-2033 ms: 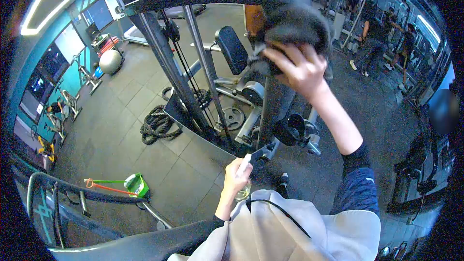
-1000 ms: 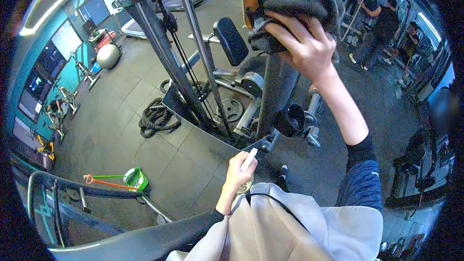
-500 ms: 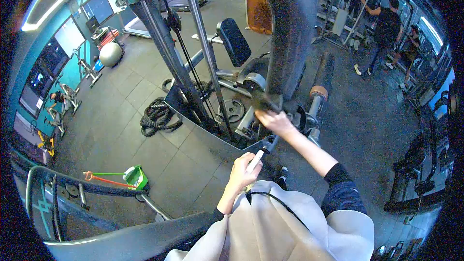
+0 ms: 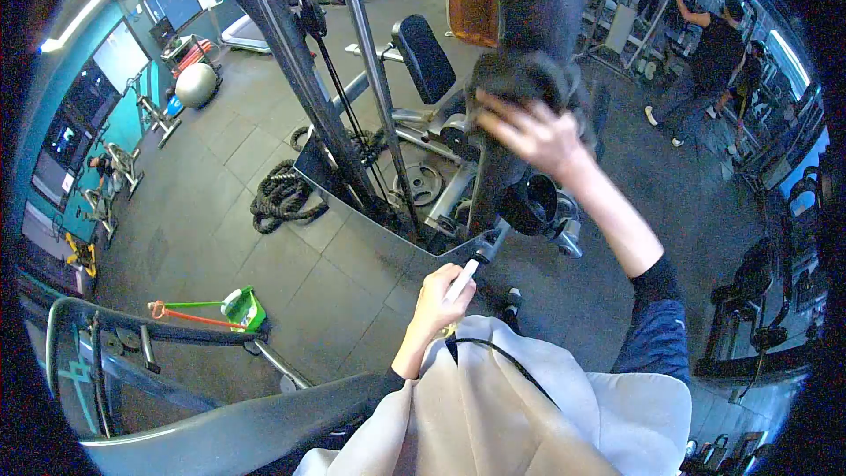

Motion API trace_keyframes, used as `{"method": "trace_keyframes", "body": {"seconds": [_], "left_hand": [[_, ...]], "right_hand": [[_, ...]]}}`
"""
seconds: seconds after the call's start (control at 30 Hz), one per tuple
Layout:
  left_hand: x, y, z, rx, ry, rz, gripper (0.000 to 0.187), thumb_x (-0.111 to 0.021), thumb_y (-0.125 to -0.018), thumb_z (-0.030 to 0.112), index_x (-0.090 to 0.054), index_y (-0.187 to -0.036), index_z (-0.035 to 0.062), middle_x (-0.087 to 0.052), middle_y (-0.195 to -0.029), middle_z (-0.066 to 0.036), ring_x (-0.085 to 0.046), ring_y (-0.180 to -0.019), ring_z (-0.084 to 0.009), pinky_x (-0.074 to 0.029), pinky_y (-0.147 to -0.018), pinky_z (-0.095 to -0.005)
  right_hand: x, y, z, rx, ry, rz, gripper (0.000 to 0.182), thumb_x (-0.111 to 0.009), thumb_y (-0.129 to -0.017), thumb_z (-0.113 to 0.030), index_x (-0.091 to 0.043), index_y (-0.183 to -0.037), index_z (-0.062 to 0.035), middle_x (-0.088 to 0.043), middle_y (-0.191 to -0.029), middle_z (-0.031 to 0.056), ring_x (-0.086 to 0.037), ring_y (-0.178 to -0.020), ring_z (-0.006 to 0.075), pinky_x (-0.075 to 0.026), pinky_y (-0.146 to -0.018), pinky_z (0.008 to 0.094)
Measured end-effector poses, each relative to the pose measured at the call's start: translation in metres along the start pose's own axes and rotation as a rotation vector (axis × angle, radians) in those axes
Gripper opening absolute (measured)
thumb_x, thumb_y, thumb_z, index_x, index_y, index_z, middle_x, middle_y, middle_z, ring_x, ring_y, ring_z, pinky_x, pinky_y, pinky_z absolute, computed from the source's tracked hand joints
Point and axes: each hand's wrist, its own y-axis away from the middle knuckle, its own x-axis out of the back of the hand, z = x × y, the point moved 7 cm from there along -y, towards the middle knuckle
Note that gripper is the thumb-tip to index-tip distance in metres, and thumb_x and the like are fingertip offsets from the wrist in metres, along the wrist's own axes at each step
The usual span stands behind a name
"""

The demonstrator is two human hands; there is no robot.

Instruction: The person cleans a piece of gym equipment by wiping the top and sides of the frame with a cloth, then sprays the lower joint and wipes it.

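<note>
My right hand point(image 4: 539, 134) is raised against the thick dark column of the gym machine point(image 4: 542, 0). Its blurred fingers press on a dark cloth point(image 4: 527, 79), which bunches beyond them. Lower down, close to my body, my left hand point(image 4: 434, 301) wraps round a white handle point(image 4: 462, 282) with a black collar; beyond the collar it lines up with a grey tube of the machine. Left of the column stand the machine's metal uprights and cables, with a black padded seat point(image 4: 423, 57) behind them. A round weight plate point(image 4: 417, 183) lies at the machine's base.
A coiled black rope point(image 4: 284, 198) lies on the floor left of the machine. Further left are a green dustpan point(image 4: 245, 308) and a grey exercise ball point(image 4: 196, 85). A curved machine frame point(image 4: 220, 423) crosses the lower left. People point(image 4: 705, 53) stand among racks at upper right.
My right hand has moved up and slightly right along the column with the dark cloth. My left hand keeps its grip on the white handle. The view has shifted slightly.
</note>
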Motion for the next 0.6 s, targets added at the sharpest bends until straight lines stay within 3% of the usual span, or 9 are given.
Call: {"method": "trace_keyframes", "body": {"seconds": [0.1, 0.13, 0.2, 0.3, 0.33, 0.37, 0.47, 0.6], "left_hand": [[-0.004, -0.001, -0.002, -0.024, 0.004, -0.003, 0.012, -0.067, -0.081, 0.014, -0.062, -0.077, 0.0029, -0.055, -0.068, -0.01, -0.055, -0.061, -0.025, -0.044, -0.058, -0.0342], [-0.005, -0.001, -0.002, -0.026, 0.004, -0.005, 0.012, -0.066, -0.082, 0.013, -0.062, -0.077, 0.0027, -0.054, -0.068, -0.01, -0.055, -0.061, -0.0249, -0.044, -0.058, -0.0341], [-0.006, -0.004, -0.007, -0.009, -0.004, -0.014, 0.012, -0.067, -0.081, 0.013, -0.062, -0.078, 0.0024, -0.055, -0.069, -0.01, -0.056, -0.061, -0.0248, -0.045, -0.058, -0.0344], [-0.005, -0.005, -0.009, 0.051, 0.019, -0.018, 0.013, -0.067, -0.081, 0.013, -0.062, -0.078, 0.0019, -0.055, -0.069, -0.01, -0.056, -0.061, -0.0239, -0.045, -0.058, -0.0346], [-0.004, -0.006, -0.01, 0.077, 0.03, -0.017, 0.013, -0.068, -0.081, 0.013, -0.062, -0.078, 0.0017, -0.055, -0.069, -0.01, -0.057, -0.061, -0.0235, -0.045, -0.058, -0.0346], [-0.002, -0.008, -0.006, 0.006, 0.016, 0.019, 0.013, -0.068, -0.081, 0.013, -0.062, -0.078, 0.0016, -0.056, -0.07, -0.011, -0.057, -0.061, -0.0222, -0.046, -0.058, -0.034], [0.004, -0.01, -0.005, 0.068, 0.029, 0.034, 0.011, -0.066, -0.079, 0.01, -0.063, -0.078, 0.0001, -0.057, -0.071, -0.014, -0.058, -0.063, -0.0297, -0.046, -0.06, -0.0359], [0.006, -0.01, -0.007, 0.01, 0.008, 0.073, 0.012, -0.068, -0.081, 0.012, -0.062, -0.078, 0.0022, -0.057, -0.07, -0.01, -0.057, -0.061, -0.0232, -0.046, -0.059, -0.0335]], "right_hand": [[0.039, -0.049, 0.043, 0.006, 0.179, 0.224, 0.024, -0.064, -0.075, -0.025, -0.07, -0.097, -0.0337, -0.067, -0.119, -0.0118, -0.06, -0.083, 0.008, -0.049, -0.056, 0.0176], [0.051, -0.062, 0.053, -0.019, 0.184, 0.261, 0.024, -0.064, -0.075, -0.024, -0.07, -0.096, -0.0334, -0.067, -0.118, -0.0132, -0.06, -0.083, 0.0088, -0.051, -0.058, 0.018], [0.061, -0.077, 0.065, -0.041, 0.209, 0.382, 0.028, -0.06, -0.076, -0.022, -0.069, -0.098, -0.0359, -0.066, -0.114, -0.0163, -0.062, -0.087, 0.0067, -0.049, -0.049, 0.0179], [0.058, -0.078, 0.062, -0.103, 0.205, 0.391, 0.027, -0.059, -0.076, -0.023, -0.069, -0.097, -0.0362, -0.066, -0.11, -0.0183, -0.061, -0.08, 0.0057, -0.049, -0.05, 0.0178], [0.051, -0.074, 0.056, -0.144, 0.225, 0.296, 0.027, -0.06, -0.075, -0.026, -0.069, -0.098, -0.0374, -0.067, -0.105, -0.0189, -0.059, -0.078, 0.0039, -0.047, -0.05, 0.0181], [0.045, -0.067, 0.049, -0.13, 0.26, 0.27, 0.028, -0.063, -0.074, -0.026, -0.07, -0.098, -0.0381, -0.067, -0.104, -0.0192, -0.059, -0.074, 0.0033, -0.046, -0.051, 0.0175], [0.019, -0.035, 0.026, -0.08, 0.245, 0.246, 0.032, -0.065, -0.072, -0.028, -0.072, -0.102, -0.0385, -0.067, -0.096, -0.0215, -0.054, -0.064, 0.0007, -0.04, -0.052, 0.0158], [-0.011, 0.009, -0.013, -0.064, 0.055, 0.14, 0.034, -0.066, -0.073, -0.025, -0.072, -0.106, -0.0325, -0.066, -0.091, -0.0174, -0.057, -0.075, 0.0025, -0.046, -0.06, 0.019]]}}
